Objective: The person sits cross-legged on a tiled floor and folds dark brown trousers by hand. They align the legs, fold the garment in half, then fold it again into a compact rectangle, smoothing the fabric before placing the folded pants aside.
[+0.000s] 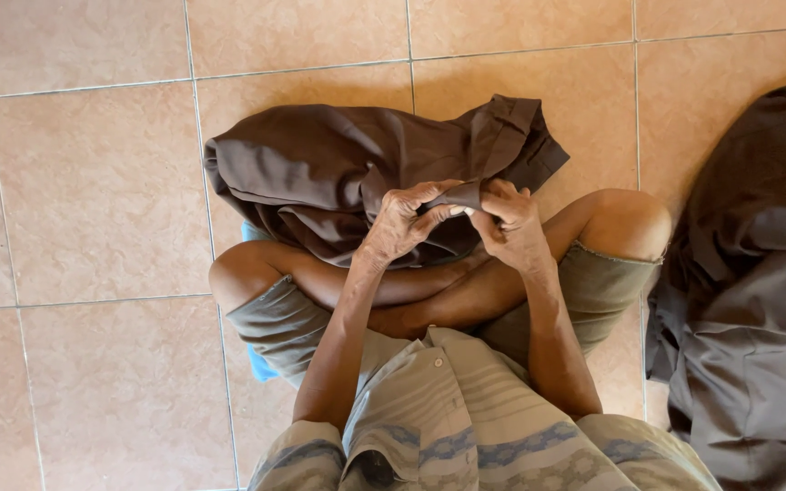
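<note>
A dark brown garment (320,173) lies bunched on my crossed legs and spills onto the tiled floor ahead of me. My left hand (402,223) pinches a fold of this cloth near its middle. My right hand (511,223) grips the same fold just to the right, fingers curled over the fabric edge. Both hands are close together, almost touching. A waistband-like hem (511,127) of the garment sticks up at the far right of the bundle.
I sit cross-legged on beige floor tiles (93,182). A pile of similar dark brown cloth (748,300) lies on the floor at my right. A bit of blue material (261,364) shows under my left thigh.
</note>
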